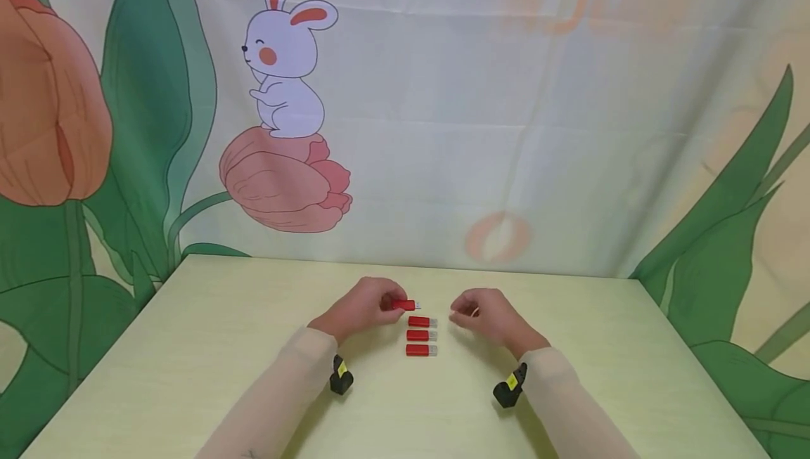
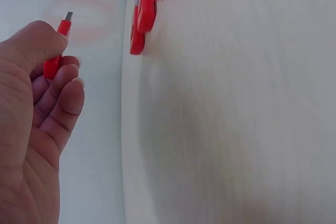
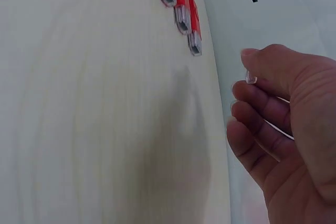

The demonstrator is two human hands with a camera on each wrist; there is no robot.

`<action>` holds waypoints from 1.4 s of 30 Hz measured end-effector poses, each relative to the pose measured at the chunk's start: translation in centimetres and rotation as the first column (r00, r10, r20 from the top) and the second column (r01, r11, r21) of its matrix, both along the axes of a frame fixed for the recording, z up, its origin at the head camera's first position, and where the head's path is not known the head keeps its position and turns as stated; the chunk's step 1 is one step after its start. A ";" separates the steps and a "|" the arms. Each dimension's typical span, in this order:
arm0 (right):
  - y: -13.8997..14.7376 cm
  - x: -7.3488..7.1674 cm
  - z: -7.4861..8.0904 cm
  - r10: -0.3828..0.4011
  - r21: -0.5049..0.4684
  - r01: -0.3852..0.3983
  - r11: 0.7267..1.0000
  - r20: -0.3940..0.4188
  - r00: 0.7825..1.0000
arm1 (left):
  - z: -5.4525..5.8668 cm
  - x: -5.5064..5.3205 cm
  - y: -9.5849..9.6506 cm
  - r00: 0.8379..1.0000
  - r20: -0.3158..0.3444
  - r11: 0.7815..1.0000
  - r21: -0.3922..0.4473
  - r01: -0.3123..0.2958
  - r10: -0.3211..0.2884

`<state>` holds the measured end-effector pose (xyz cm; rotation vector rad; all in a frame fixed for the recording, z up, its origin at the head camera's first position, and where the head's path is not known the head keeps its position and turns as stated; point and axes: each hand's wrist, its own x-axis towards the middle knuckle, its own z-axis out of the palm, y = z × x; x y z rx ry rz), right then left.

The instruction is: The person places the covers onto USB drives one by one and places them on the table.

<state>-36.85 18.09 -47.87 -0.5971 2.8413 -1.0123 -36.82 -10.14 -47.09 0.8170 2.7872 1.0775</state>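
Observation:
My left hand [image 1: 370, 302] pinches a red USB stick [image 1: 405, 305] between thumb and fingers, its bare metal plug [image 2: 69, 16] pointing toward the other hand. Between thumb and index finger, my right hand [image 1: 489, 315] holds a small clear cap [image 3: 251, 78], mostly covered by the fingertips. Cap and stick are apart. Below the hands, three more red USB sticks lie on the table in a column: a far one [image 1: 419, 321], a middle one [image 1: 418, 335] and a near one [image 1: 418, 350]. Each of these has a clear cap over its plug, facing right.
The pale wooden table [image 1: 221, 346] ends at a back edge just beyond the hands. Behind it hangs a printed cloth [image 1: 430, 128] with a rabbit, tulips and leaves. Small black wrist cameras [image 1: 508, 390] sit at both cuffs.

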 end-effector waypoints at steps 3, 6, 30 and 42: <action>-0.1 0.8 0.4 0.035 -0.026 -0.035 0.999 -0.015 0.999 | 0.3 0.9 0.1 1.000 0.020 0.999 0.034 -0.008 0.008; -0.2 1.5 0.7 0.064 -0.025 -0.065 0.998 -0.039 0.997 | 0.3 1.8 0.1 1.000 0.027 0.997 0.074 -0.009 0.007; -0.1 6.3 3.3 0.242 -0.313 -0.264 0.912 -0.108 0.964 | 0.8 5.9 0.3 0.977 0.168 0.901 0.431 0.049 -0.134; -0.4 6.7 3.5 0.285 -0.355 -0.318 0.879 -0.144 0.948 | 0.5 6.3 -0.2 0.967 0.202 0.891 0.452 0.048 -0.155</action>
